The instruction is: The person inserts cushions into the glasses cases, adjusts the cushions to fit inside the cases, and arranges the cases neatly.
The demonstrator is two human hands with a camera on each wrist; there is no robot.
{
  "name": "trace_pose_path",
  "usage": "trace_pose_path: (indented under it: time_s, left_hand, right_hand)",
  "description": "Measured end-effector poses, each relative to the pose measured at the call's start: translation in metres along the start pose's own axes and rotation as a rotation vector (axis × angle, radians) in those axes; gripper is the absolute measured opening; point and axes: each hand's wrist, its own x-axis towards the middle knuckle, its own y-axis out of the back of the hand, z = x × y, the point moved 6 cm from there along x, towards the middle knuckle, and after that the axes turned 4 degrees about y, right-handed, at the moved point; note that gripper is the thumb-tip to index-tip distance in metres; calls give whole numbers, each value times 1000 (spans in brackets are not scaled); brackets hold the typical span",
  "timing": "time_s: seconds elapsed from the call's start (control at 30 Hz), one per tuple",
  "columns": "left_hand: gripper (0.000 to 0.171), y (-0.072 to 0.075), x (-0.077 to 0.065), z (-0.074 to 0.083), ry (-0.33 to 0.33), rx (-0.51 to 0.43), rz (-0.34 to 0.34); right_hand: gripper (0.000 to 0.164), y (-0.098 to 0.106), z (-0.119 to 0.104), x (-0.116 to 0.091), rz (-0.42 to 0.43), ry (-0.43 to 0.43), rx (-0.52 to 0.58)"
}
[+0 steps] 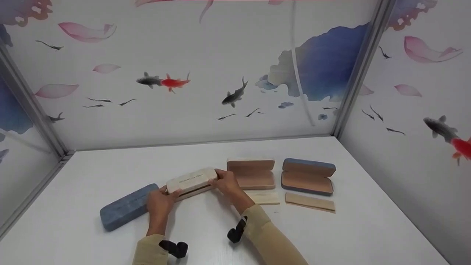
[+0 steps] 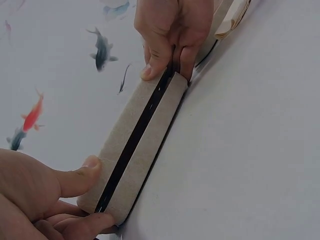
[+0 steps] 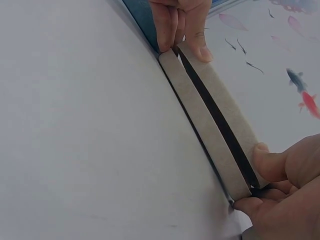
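Observation:
A cream glasses case (image 1: 191,179) lies at a slant on the table, its lid slightly raised. A dark gap (image 2: 132,142) runs along its front between lid and base. My left hand (image 1: 160,203) grips the left end, with the thumb on the lid and fingers at the base. At the other end my right hand (image 1: 229,185) holds the case the same way, its thumb (image 3: 262,155) against the lid. A closed blue glasses case (image 1: 127,208) lies just left of my left hand. The inside of the cream case is hidden.
Right of my hands stand an open cream case (image 1: 255,180) and an open blue case (image 1: 307,183), both lined in brown. In front of them lie a folded cream cloth (image 1: 266,197) and a folded tan cloth (image 1: 311,202). Fish-patterned walls (image 1: 206,121) enclose the white table (image 1: 368,221).

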Motion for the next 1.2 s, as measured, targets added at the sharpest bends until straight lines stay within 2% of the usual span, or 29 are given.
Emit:
trace_pose_path:
  time_s: [0.17, 0.5, 0.87, 1.0, 1.2]
  left_hand:
    - [48, -1, 0, 0, -3, -6, 14]
    - [43, 0, 1, -3, 7, 3, 30]
    - [43, -2, 1, -4, -10, 22, 54]
    - [44, -3, 0, -5, -1, 13, 36]
    - [48, -2, 0, 1, 39, -1, -31]
  right_hand:
    - [51, 0, 1, 1, -15, 30, 34]
    - [57, -1, -1, 3, 2, 33, -8]
    - [59, -1, 1, 2, 12, -19, 2]
    - [61, -2, -1, 1, 3, -37, -18]
    - [62, 0, -6, 1, 6, -56, -56]
